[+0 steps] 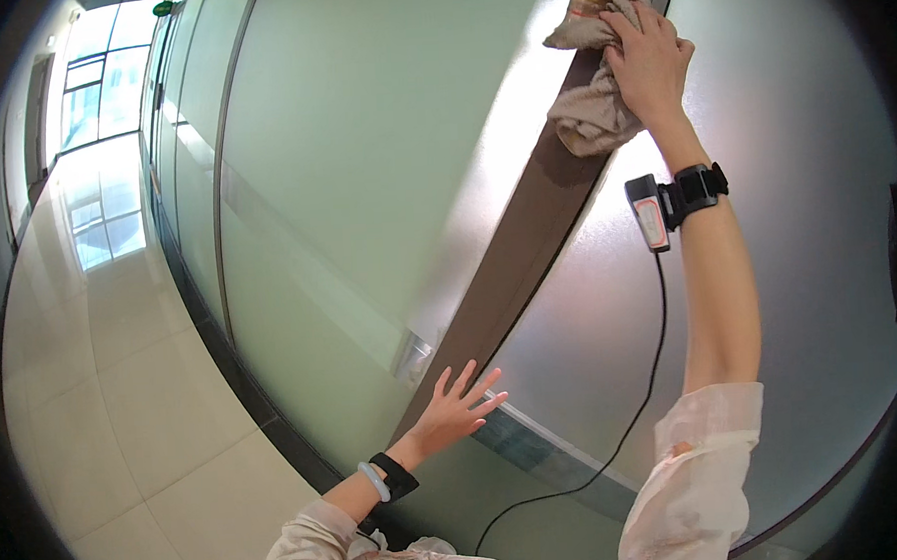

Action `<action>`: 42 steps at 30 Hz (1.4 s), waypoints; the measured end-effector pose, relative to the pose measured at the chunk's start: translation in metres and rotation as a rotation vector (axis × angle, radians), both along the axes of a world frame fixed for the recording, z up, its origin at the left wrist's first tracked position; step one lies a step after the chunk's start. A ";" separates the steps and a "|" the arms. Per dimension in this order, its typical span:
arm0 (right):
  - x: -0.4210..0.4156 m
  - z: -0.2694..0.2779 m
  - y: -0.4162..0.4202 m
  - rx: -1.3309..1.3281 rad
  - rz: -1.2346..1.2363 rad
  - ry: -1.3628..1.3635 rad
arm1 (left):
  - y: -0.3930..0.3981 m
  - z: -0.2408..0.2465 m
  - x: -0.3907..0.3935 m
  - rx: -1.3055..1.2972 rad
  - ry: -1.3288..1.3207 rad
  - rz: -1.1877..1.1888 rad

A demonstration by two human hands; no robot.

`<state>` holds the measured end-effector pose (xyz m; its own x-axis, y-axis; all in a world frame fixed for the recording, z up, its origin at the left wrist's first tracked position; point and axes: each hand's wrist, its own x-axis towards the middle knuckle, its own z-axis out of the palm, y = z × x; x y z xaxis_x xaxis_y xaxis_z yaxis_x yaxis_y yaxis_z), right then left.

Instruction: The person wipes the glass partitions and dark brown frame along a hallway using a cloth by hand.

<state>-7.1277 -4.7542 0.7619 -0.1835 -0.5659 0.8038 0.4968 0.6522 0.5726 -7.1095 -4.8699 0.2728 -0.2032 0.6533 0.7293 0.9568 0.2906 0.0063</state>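
At the upper right, my right hand (pixel 649 65) grips a crumpled beige cloth (pixel 599 116) and holds it against a brown metal frame post (pixel 521 224) between frosted glass panels. The cloth bunches above and below my fingers. A black strap with a small device (pixel 648 213) is on my right wrist, and a cable runs down from it. Lower down, my left hand (pixel 451 415) is spread with its fingers apart beside the lower part of the post, holding nothing; whether it touches the surface I cannot tell. A black band and a pale bangle (pixel 375 481) circle the left wrist.
A greenish frosted glass panel (pixel 353 156) stands left of the post and another frosted panel (pixel 801 264) right of it. The black cable (pixel 658 361) hangs in front of the glass. A glossy tiled floor (pixel 86 416) runs along a dark baseboard (pixel 251 394) towards bright windows (pixel 102 77).
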 end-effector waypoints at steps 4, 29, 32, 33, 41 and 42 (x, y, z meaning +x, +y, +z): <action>-0.015 -0.073 -0.014 -0.051 -0.040 -0.089 | -0.014 -0.004 -0.005 0.062 -0.067 0.010; 0.080 -0.298 0.035 -0.146 0.054 -0.484 | -0.051 0.007 -0.020 0.340 -0.215 -0.088; 0.109 -0.334 0.050 0.067 -0.025 -0.670 | -0.046 0.014 -0.018 0.316 -0.184 -0.128; 0.118 -0.328 0.052 0.038 -0.029 -0.605 | -0.047 0.019 -0.022 0.304 -0.164 -0.136; 0.202 -0.215 0.096 -0.495 -0.147 0.366 | -0.013 0.037 -0.011 0.352 -0.151 -0.144; 0.196 -0.224 0.095 -0.445 -0.147 0.328 | -0.010 0.044 -0.008 0.369 -0.145 -0.137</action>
